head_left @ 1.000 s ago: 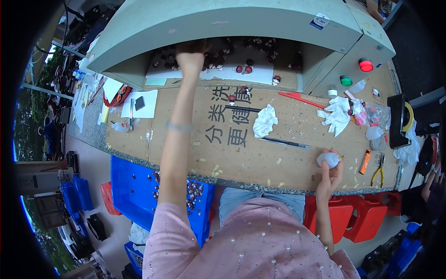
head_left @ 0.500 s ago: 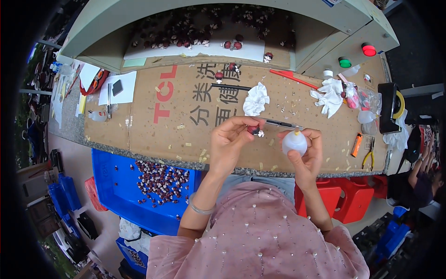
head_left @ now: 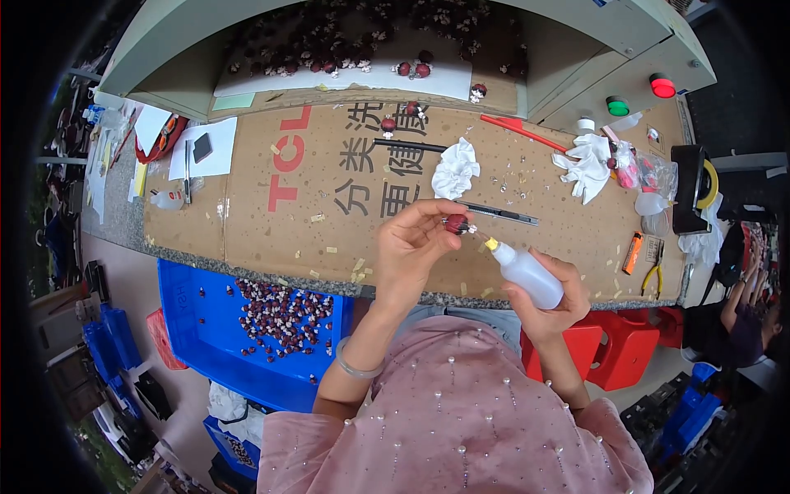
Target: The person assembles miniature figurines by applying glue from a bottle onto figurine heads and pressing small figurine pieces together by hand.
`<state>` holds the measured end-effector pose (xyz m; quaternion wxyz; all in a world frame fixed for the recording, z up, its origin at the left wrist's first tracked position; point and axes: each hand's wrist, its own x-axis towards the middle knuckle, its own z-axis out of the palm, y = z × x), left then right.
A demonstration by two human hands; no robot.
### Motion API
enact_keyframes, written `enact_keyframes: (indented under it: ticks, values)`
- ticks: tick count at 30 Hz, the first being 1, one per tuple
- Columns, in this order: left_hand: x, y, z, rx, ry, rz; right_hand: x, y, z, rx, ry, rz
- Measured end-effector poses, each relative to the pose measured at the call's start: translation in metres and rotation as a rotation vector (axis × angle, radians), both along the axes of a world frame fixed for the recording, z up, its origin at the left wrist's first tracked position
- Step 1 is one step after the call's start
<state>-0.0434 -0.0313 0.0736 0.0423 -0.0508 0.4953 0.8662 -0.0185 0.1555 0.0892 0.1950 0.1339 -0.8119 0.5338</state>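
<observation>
Between the thumb and fingers of my left hand (head_left: pixel 411 251) is a small dark red round figurine (head_left: pixel 456 223) with white bits on it. My right hand (head_left: pixel 555 298) is wrapped round a translucent white squeeze bottle (head_left: pixel 532 277) with a yellow collar. Its thin tip points up and left and reaches the figurine's right side; whether it touches is too fine to tell. Just beyond my hands, a utility knife (head_left: pixel 504 215) lies on the cardboard-covered bench (head_left: pixel 280 239). A crumpled white glove or cloth (head_left: pixel 455 170) sits behind the knife.
Several similar figurines (head_left: pixel 317 64) fill the lit machine opening ahead. A blue bin (head_left: pixel 193 342) of more stands at lower left. On the right lie a white glove (head_left: pixel 587 167), yellow-handled pliers (head_left: pixel 652 276), an orange lighter-like object (head_left: pixel 632 253) and a tape dispenser (head_left: pixel 690 189). Red stools (head_left: pixel 629 354) stand below.
The squeeze bottle has tilted, its tip swinging left toward the figurine. My right hand has turned with it and moved slightly right and down. My left hand keeps the figurine nearly in place.
</observation>
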Motion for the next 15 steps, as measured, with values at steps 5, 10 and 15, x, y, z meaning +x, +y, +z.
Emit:
enact_keyframes:
  ticks: [5,10,15]
  values:
    - [0.0006,0.0011,-0.0022,0.033,-0.006,0.018,-0.0003,0.0006,-0.0011,0.018,0.026,0.014]
    - [0.0011,0.0001,-0.0018,0.054,0.006,0.012,0.0023,0.0024,-0.0004,0.025,0.000,0.000]
    - [0.0015,-0.0009,-0.0005,0.050,0.012,0.021,0.0012,0.0020,-0.0015,-0.025,-0.008,-0.013]
